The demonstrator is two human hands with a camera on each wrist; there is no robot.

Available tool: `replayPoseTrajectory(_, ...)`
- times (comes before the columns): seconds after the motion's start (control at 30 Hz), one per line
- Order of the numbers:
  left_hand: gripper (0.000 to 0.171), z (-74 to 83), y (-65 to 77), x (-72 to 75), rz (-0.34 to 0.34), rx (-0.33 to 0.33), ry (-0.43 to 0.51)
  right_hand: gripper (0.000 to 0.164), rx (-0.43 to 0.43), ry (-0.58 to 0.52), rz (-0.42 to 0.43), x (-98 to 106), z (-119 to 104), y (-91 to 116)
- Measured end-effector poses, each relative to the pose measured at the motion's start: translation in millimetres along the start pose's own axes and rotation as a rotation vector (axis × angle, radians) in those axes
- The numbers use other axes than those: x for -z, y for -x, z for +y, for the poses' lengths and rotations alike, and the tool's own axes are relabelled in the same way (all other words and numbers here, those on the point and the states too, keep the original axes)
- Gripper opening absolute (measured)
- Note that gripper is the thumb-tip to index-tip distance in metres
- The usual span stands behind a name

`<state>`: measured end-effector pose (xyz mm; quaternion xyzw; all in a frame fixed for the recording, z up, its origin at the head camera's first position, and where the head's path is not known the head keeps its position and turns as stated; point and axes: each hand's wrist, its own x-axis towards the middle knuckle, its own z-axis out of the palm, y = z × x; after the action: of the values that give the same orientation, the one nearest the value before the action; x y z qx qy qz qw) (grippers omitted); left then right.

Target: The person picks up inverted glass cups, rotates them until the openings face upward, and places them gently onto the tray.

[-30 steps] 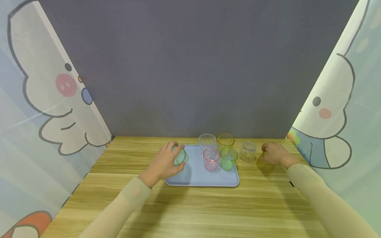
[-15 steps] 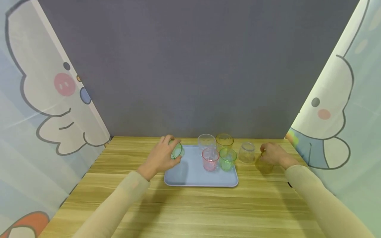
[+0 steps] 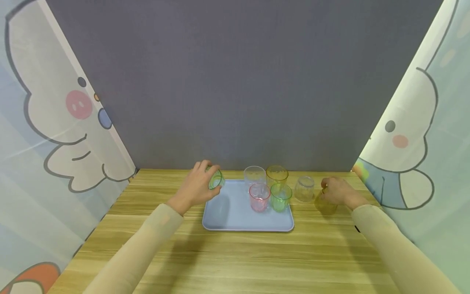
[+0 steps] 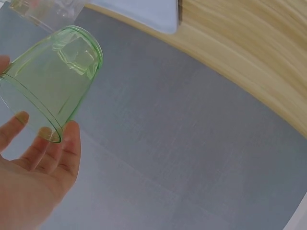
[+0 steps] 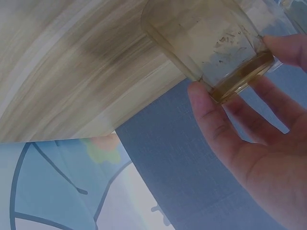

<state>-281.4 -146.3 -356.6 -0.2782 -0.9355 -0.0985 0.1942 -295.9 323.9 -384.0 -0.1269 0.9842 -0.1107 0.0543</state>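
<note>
My left hand (image 3: 194, 185) grips a pale green glass (image 3: 217, 181), holding it tilted above the back left of the blue tray (image 3: 238, 223). In the left wrist view, the fingers hold this green glass (image 4: 55, 81) near its wide rim, with its thick base pointing away. Right of the tray, my right hand (image 3: 338, 192) pinches an amber glass (image 3: 326, 205) standing upside down on the table. Fingers and thumb are round the thick base of that amber glass (image 5: 206, 38) in the right wrist view. Part of it is hidden by the hand in the head view.
On the tray's right half stand a clear glass (image 3: 254, 174), another amber glass (image 3: 276, 174), a pink glass (image 3: 260, 199) and a second green glass (image 3: 281, 199). Another clear glass (image 3: 304, 190) sits upside down between tray and right hand. A grey panel (image 3: 235, 90) closes the back.
My left hand has moved up, away and slightly left, carrying the green glass from over the tray towards its back left corner. The right hand and amber glass have stayed in place.
</note>
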Motion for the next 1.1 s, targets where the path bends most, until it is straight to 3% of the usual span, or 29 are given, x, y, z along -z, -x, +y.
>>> replayPoseTrajectory(0.4, 0.059, -5.9, -15.3, 5.8, -0.032, 0.029, -0.032, 0.042, 0.009, 0.013, 0.020, -1, 3, -2)
replayPoseTrajectory(1.1, 0.060, -35.1, -23.8, -24.2, -0.123, 0.095, 0.016, 0.042, -0.006, 0.020, 0.024, -1, 0, 0)
